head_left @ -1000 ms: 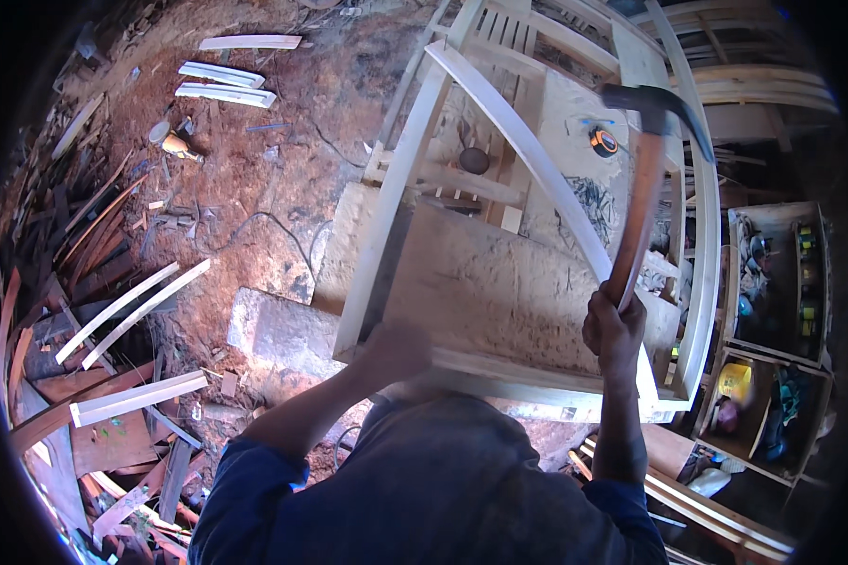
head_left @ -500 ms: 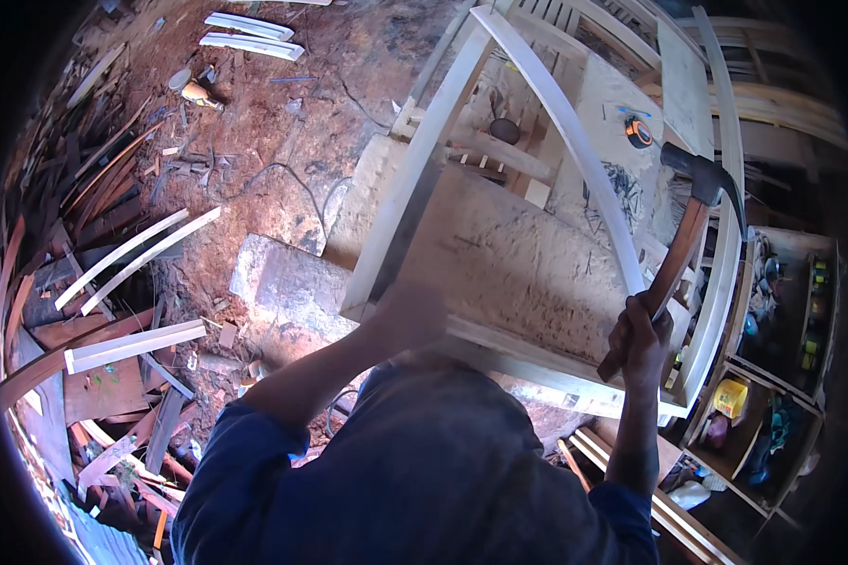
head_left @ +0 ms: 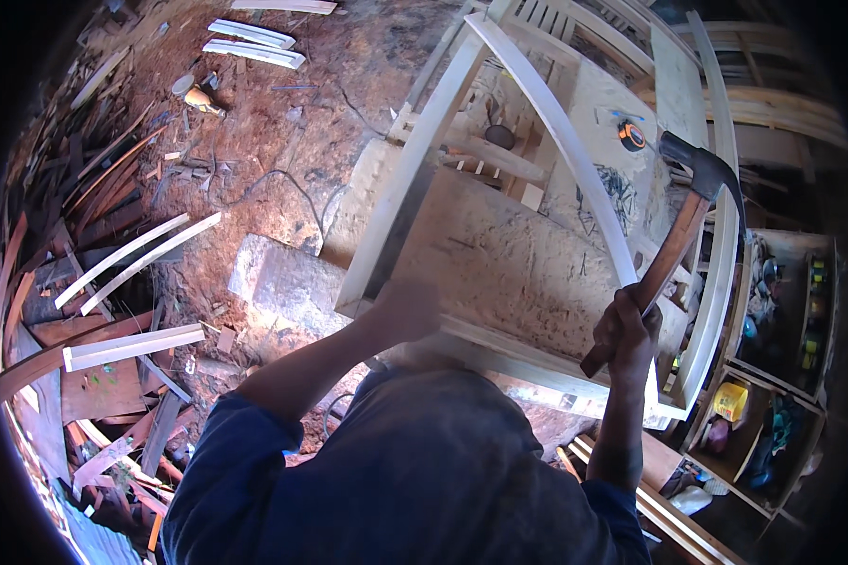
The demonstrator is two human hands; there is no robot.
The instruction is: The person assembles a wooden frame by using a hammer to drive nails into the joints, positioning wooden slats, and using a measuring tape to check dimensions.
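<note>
R hand (head_left: 628,327) is gripping hammer (head_left: 680,235)
Hammer is showing over wood frame (head_left: 410,184), R side, nr tape measure (head_left: 631,136). L hand (head_left: 405,309) is blurring by frame's near L corner; can't tell its grip.

Rust reds beneath pale cream

The hammer (head_left: 678,238) is near-black at its head and warm brown along its handle. The wooden frame (head_left: 400,202) is pale cream, the ground (head_left: 254,132) mottled rust-red. Dark blue colours the shirt (head_left: 349,499); the tape measure (head_left: 631,136) (a small bright spot) is orange and black.
</note>
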